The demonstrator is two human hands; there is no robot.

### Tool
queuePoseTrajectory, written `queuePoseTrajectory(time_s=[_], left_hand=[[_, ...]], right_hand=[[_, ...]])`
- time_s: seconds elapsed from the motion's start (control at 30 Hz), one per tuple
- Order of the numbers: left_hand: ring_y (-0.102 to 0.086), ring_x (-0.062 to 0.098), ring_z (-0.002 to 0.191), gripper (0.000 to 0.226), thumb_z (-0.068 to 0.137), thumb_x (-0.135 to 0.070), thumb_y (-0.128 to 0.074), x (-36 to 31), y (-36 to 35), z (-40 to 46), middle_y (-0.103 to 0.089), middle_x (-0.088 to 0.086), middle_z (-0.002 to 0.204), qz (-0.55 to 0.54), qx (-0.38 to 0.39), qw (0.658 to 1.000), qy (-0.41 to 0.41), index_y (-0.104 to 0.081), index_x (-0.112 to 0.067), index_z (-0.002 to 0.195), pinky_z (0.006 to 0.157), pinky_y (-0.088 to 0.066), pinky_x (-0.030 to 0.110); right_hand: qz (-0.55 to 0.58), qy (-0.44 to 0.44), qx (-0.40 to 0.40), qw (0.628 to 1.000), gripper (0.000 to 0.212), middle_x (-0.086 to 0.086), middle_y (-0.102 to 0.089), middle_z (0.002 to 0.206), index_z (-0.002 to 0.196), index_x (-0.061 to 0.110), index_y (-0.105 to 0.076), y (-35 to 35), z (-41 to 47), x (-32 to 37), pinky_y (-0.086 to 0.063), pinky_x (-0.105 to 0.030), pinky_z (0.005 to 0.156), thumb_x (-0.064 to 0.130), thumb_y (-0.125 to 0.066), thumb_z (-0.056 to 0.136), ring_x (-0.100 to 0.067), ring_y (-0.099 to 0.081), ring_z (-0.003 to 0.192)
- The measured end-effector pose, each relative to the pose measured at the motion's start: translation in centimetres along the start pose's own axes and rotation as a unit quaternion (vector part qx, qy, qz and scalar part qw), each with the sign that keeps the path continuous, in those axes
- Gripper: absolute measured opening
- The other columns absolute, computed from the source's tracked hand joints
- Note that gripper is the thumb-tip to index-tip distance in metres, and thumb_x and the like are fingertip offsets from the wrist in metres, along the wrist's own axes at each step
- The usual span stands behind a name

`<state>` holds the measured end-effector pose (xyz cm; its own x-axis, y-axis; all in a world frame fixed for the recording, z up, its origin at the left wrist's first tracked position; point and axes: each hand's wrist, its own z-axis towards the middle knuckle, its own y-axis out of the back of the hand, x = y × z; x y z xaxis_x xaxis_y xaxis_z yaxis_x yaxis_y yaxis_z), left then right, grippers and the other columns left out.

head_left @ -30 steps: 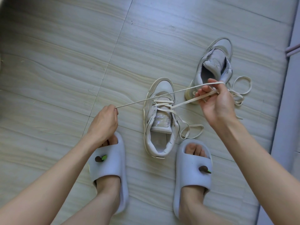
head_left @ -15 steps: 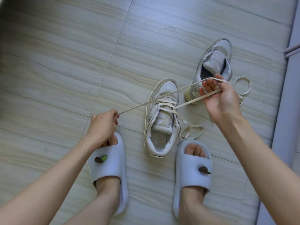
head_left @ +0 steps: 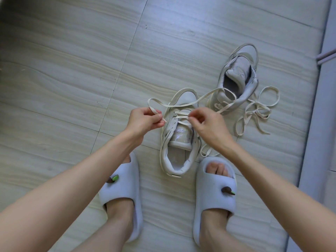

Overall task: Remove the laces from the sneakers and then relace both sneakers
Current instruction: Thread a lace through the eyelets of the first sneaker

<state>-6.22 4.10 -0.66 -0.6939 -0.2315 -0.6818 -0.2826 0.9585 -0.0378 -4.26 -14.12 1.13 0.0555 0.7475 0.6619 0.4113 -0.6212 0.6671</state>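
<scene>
A pale grey sneaker [head_left: 179,155] stands on the tiled floor between my feet, toe pointing away, with a cream lace [head_left: 183,103] threaded through its front eyelets. My left hand [head_left: 143,120] pinches the lace's free end just left of the sneaker. My right hand [head_left: 209,127] hovers over the tongue and pinches the lace at the eyelets. The slack lace loops up over the toe toward the second sneaker [head_left: 236,79], which lies unlaced to the back right. A loose lace [head_left: 254,110] is tangled on the floor beside it.
My feet wear pale blue slides, the left slide [head_left: 121,193] and the right slide [head_left: 216,191], on either side of the near sneaker. A grey wall or door edge [head_left: 323,106] runs along the right. Tiled floor [head_left: 72,70] stretches to the left and back.
Both hands have come in toward the near sneaker. The lace, stretched taut between them before, now hangs slack in a loop. My right hand has dropped from the far sneaker to the eyelets.
</scene>
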Motion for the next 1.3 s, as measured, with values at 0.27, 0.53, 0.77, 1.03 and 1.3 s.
queuePoseTrajectory(time_s=[0.27, 0.53, 0.77, 1.03, 1.3], left_hand=[[-0.059, 0.016, 0.055, 0.018, 0.084, 0.009, -0.058, 1.1, -2.5, 0.2, -0.059, 0.012, 0.069, 0.078, -0.043, 0.996, -0.025, -0.056, -0.006, 0.074, 0.063, -0.056, 0.024], [-0.062, 0.009, 0.074, 0.009, 0.078, -0.014, -0.071, 1.9, -2.9, -0.3, -0.067, -0.004, 0.072, 0.294, -0.048, 0.943, -0.148, -0.065, -0.020, 0.073, 0.070, -0.043, 0.014], [-0.056, 0.002, 0.075, 0.013, 0.084, -0.011, -0.066, 2.2, -2.7, -1.0, -0.059, 0.001, 0.093, 0.273, 0.057, 0.950, -0.143, -0.062, -0.015, 0.096, 0.075, -0.045, 0.016], [-0.049, 0.015, 0.070, 0.021, 0.079, -0.001, -0.067, 2.3, -1.8, -0.8, -0.054, 0.005, 0.074, 0.205, 0.065, 0.975, -0.059, -0.051, -0.014, 0.073, 0.069, -0.041, 0.026], [-0.043, 0.007, 0.054, 0.026, 0.080, -0.011, -0.069, 2.9, -0.5, -1.0, -0.050, -0.003, 0.058, 0.206, 0.020, 0.975, -0.080, -0.049, -0.015, 0.065, 0.051, -0.033, 0.018]], right_hand=[[-0.087, -0.016, 0.075, 0.993, 0.023, -0.012, -0.058, 0.095, 0.107, 0.016, -0.071, -3.1, 0.1, -0.4, -0.033, -0.030, 0.082, 0.016, -0.060, 0.087, -0.029, -0.051, 0.100], [-0.079, -0.020, 0.058, 0.995, 0.022, -0.003, -0.045, 0.084, 0.106, 0.022, -0.071, -3.7, 0.0, -0.5, -0.030, -0.031, 0.077, 0.022, -0.058, 0.090, -0.028, -0.048, 0.097], [0.025, -0.056, 0.011, 0.998, 0.012, 0.000, -0.054, 0.087, 0.092, 0.012, -0.068, -3.7, 0.0, -0.9, -0.031, -0.022, 0.071, 0.014, -0.057, 0.088, -0.017, -0.052, 0.086], [0.609, -0.221, -0.019, 0.762, 0.021, -0.007, -0.069, 0.086, 0.076, 0.011, -0.055, 0.4, -1.7, -1.8, -0.053, -0.033, 0.080, 0.002, -0.045, 0.092, -0.020, -0.067, 0.085], [0.558, -0.297, -0.133, 0.764, 0.025, 0.001, -0.038, 0.050, 0.067, 0.016, -0.037, 3.8, -1.9, -7.3, -0.027, -0.023, 0.046, 0.002, -0.035, 0.087, -0.011, -0.029, 0.040]])
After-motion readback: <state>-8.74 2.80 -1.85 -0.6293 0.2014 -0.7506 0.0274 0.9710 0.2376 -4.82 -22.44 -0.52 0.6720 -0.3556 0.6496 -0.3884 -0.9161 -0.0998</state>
